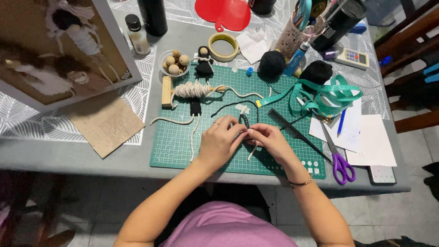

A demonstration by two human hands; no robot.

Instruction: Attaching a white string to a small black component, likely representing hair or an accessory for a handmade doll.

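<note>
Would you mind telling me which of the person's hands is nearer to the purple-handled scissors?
Right. The right hand is on the cutting mat, just left of the scissors. The left hand lies farther left, beyond the right one.

Grey table (68, 158) — green cutting mat (178, 146), brown paper (107, 123), tape roll (223, 46), purple-handled scissors (340, 164), white sheets (372, 146).
</note>
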